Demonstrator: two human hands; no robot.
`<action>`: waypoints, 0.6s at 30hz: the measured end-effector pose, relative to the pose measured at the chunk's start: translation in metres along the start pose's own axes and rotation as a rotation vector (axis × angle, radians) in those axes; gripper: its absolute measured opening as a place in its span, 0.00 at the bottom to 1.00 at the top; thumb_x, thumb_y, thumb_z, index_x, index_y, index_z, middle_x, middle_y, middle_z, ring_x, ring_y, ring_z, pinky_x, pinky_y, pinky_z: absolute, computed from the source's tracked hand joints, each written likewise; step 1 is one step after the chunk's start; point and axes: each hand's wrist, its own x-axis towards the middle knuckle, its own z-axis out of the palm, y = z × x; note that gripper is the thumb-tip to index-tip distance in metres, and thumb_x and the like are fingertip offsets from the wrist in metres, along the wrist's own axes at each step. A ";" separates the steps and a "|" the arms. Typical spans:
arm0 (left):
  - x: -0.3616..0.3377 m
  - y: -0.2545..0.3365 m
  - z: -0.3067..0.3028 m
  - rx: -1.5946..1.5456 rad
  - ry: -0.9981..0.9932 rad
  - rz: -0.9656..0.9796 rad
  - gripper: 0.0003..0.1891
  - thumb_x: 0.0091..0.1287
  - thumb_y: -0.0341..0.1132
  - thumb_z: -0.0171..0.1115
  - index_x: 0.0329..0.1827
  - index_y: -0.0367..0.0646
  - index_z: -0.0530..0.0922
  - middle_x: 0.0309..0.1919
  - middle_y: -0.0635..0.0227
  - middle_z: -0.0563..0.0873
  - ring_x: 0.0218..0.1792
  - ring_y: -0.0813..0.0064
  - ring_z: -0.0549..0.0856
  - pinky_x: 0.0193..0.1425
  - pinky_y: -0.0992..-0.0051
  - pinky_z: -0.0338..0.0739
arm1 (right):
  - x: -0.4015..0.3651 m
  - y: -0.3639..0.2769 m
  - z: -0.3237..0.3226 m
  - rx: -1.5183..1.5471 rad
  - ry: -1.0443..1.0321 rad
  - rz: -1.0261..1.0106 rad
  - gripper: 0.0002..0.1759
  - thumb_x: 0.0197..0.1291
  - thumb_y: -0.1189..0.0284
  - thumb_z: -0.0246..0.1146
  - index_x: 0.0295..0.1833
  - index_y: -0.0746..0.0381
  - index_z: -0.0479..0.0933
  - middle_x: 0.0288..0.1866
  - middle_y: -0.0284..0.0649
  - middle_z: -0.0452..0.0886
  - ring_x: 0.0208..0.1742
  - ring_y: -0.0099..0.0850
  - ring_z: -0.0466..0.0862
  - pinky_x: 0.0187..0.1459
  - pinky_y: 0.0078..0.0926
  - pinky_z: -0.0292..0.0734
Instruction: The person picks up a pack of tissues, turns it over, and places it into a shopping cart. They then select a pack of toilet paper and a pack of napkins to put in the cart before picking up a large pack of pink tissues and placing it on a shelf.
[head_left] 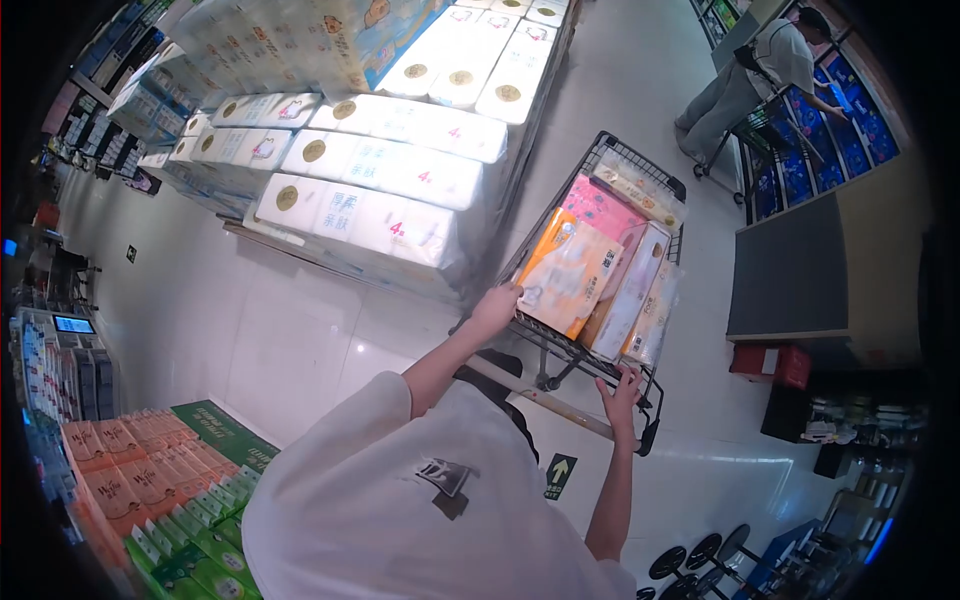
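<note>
Reaching past the handle point(540, 400) at seven o'clock from the basket's center, the right hand point(622, 395), fingers loosely spread, is by the near rim at six. At eight, the left hand point(497, 308) meets the edge of the orange package point(570, 272); whether it grasps, I cannot tell. That package lies in the shopping cart point(678, 190), with a pink package point(600, 210) at twelve. Wrapped white packs point(370, 170) stand at ten; another person point(785, 60) stoops between one and two.
</note>
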 end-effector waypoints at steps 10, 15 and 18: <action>0.041 0.028 0.009 -0.001 0.041 -0.188 0.13 0.63 0.25 0.63 0.51 0.37 0.79 0.46 0.48 0.84 0.48 0.44 0.85 0.54 0.52 0.80 | 0.087 0.013 -0.049 -0.010 -0.011 -0.124 0.32 0.55 0.52 0.75 0.61 0.56 0.77 0.59 0.42 0.74 0.64 0.41 0.75 0.65 0.45 0.62; 0.069 0.032 0.015 0.036 0.035 -0.236 0.13 0.64 0.24 0.61 0.51 0.37 0.78 0.45 0.49 0.83 0.46 0.44 0.86 0.52 0.52 0.81 | 0.130 0.018 -0.069 0.029 -0.056 -0.172 0.31 0.52 0.52 0.77 0.57 0.56 0.79 0.55 0.40 0.76 0.61 0.40 0.77 0.64 0.43 0.64; 0.074 0.045 0.026 0.014 0.033 -0.281 0.11 0.64 0.23 0.60 0.48 0.38 0.79 0.45 0.49 0.83 0.45 0.45 0.86 0.51 0.52 0.82 | 0.148 0.020 -0.082 0.019 -0.080 -0.168 0.31 0.51 0.52 0.78 0.56 0.56 0.79 0.55 0.40 0.76 0.61 0.40 0.77 0.63 0.43 0.65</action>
